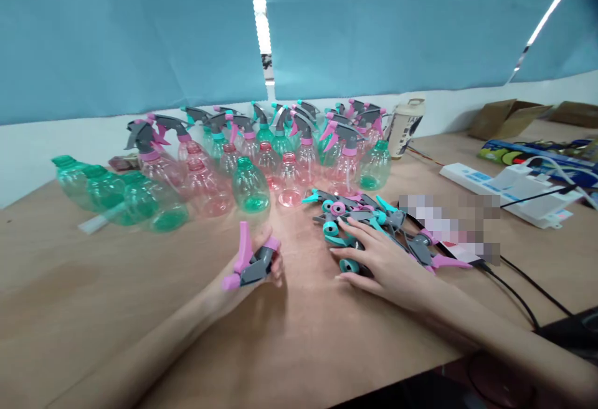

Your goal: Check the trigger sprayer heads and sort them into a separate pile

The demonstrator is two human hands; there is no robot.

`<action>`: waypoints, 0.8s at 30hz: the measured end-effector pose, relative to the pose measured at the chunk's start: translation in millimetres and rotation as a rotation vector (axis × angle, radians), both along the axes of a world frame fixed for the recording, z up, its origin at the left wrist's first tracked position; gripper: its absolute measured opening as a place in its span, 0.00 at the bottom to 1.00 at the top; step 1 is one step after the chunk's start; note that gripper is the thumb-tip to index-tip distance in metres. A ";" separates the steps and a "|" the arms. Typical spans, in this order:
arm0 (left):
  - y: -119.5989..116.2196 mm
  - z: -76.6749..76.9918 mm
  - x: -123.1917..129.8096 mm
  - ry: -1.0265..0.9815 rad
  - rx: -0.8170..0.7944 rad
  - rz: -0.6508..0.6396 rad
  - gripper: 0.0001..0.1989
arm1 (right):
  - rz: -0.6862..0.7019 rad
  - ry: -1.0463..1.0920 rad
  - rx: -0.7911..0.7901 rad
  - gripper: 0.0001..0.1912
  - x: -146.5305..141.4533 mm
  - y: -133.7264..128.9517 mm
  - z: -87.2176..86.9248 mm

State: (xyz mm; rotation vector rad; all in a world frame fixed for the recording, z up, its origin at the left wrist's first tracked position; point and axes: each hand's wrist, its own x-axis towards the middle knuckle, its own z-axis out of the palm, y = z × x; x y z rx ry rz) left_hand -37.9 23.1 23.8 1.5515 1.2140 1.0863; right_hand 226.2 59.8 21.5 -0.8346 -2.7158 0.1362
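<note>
At the far left, several open-necked green bottles (133, 194) stand on the table (84, 297). Right of them, in front of further bottles, the left hand (252, 289) grasps a pink-and-grey spray head (258, 266) above the table. Behind it, green and pink bottles (290, 182) stand clustered, many with spray heads fitted. Next comes a pile of loose spray heads (369, 216); the right hand (383, 263) lies over its near edge, fingers spread; whether it grips one cannot be told. Beyond stands a cup (405, 129), then a white power strip (504, 190).
</note>
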 end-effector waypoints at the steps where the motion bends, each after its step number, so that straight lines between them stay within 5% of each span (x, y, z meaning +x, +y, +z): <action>1: 1.8 -6.0 -3.0 -0.027 -0.041 -0.024 0.30 | -0.017 -0.001 0.002 0.19 2.6 0.5 -1.0; 4: 3.4 -13.3 -9.6 -0.114 -0.172 -0.092 0.30 | -0.047 -0.028 0.017 0.20 8.9 1.5 -1.3; 9: -7.5 -4.2 -10.0 -0.165 -0.245 -0.071 0.23 | -0.044 -0.084 0.015 0.25 6.9 8.3 10.1; 14: -25.0 4.3 -0.5 0.040 -0.252 0.057 0.14 | 0.001 0.047 -0.085 0.20 -14.8 21.2 32.7; 18: -26.0 1.4 7.4 0.331 0.051 0.083 0.14 | 0.073 0.223 -0.298 0.13 -43.5 22.6 47.3; 24: -12.5 -7.1 17.3 0.471 0.546 0.121 0.09 | 0.185 0.324 -0.439 0.07 -74.6 15.3 50.3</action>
